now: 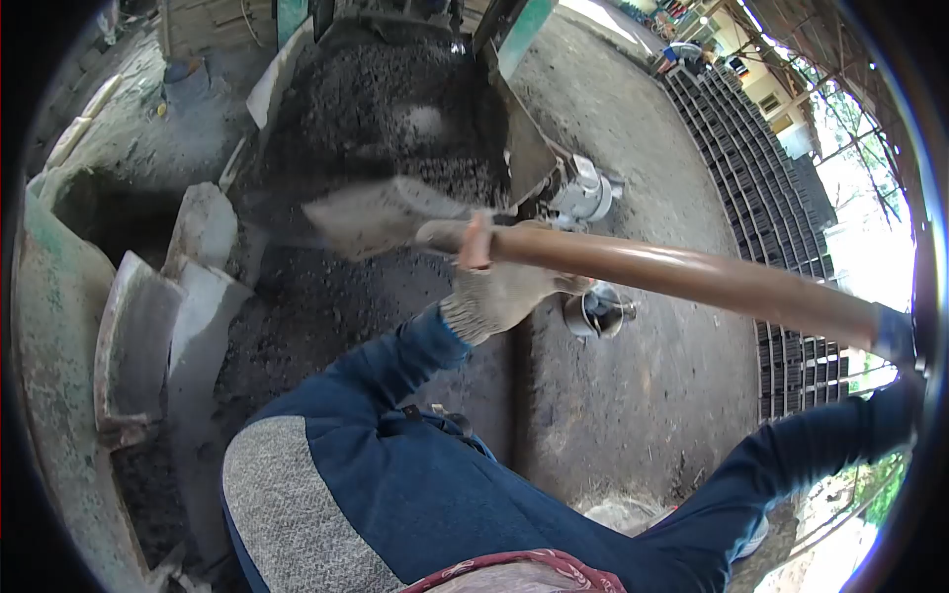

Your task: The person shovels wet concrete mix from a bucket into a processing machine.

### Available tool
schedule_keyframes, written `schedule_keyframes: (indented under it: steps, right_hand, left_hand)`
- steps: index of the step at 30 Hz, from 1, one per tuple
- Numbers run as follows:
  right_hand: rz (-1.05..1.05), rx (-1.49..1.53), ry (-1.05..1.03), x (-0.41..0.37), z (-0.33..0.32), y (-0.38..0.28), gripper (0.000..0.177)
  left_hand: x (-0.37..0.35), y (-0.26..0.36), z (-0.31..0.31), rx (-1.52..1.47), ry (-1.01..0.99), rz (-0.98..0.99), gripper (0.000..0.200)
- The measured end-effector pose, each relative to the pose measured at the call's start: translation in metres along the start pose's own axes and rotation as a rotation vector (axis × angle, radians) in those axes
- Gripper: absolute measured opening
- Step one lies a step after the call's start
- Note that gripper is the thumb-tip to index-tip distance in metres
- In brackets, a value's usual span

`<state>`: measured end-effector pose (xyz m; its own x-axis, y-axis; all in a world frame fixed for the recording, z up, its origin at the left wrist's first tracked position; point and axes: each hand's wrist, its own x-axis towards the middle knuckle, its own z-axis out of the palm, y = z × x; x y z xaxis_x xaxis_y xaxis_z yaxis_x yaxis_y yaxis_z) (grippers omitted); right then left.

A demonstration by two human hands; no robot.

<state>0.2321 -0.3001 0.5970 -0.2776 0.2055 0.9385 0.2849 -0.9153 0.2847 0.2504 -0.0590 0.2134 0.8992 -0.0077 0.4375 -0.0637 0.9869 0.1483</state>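
I hold a shovel with a brown shaft (682, 277) that runs from the right edge toward the centre. Its grey blade (381, 212) is blurred and hangs over a pile of dark, gravelly mix (395, 109). My left hand (499, 292), in a knit work glove, grips the shaft near the blade end. My right hand (895, 336) closes on the shaft's far end at the right edge, mostly hidden by the frame border. Both my arms are in dark blue sleeves.
A green mixer drum with metal paddles (138, 336) stands at the left. A metal fitting (593, 193) and a small cylinder (593, 311) sit by the pile's right edge. Rows of dark blocks (761, 188) lie on the concrete floor at right.
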Motion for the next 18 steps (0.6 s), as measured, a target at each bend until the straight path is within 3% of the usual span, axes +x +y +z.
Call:
schedule_keyframes:
  steps: [1, 5, 9, 13, 15, 17, 18]
  right_hand:
    - [0.047, -0.071, 0.013, 0.002, 0.011, -0.028, 0.023]
    - [-0.144, 0.291, -0.120, -0.050, 0.049, -0.057, 0.020]
    - [-0.185, 0.395, -0.313, -0.139, 0.066, -0.110, 0.016]
    - [0.373, 0.418, -0.486, -0.270, 0.064, -0.101, 0.016]
    - [0.770, 0.705, -0.513, -0.360, 0.061, -0.098, 0.013]
    - [0.725, 0.465, -0.601, -0.431, 0.054, -0.099, 0.010]
    - [0.931, 0.519, -0.597, -0.472, 0.049, -0.090, 0.009]
  left_hand:
    - [0.009, 0.023, -0.009, -0.005, 0.062, 0.045, 0.087]
    - [0.055, 0.116, -0.080, -0.077, 0.339, 0.210, 0.071]
    - [0.097, 0.173, -0.166, -0.157, 0.560, 0.213, 0.052]
    - [0.138, 0.193, -0.222, -0.111, 0.747, 0.117, 0.043]
    - [0.149, 0.194, -0.211, -0.029, 0.782, 0.177, 0.034]
    - [0.170, 0.193, -0.260, 0.105, 0.864, 0.287, 0.030]
    - [0.163, 0.177, -0.248, 0.090, 0.859, 0.281, 0.030]
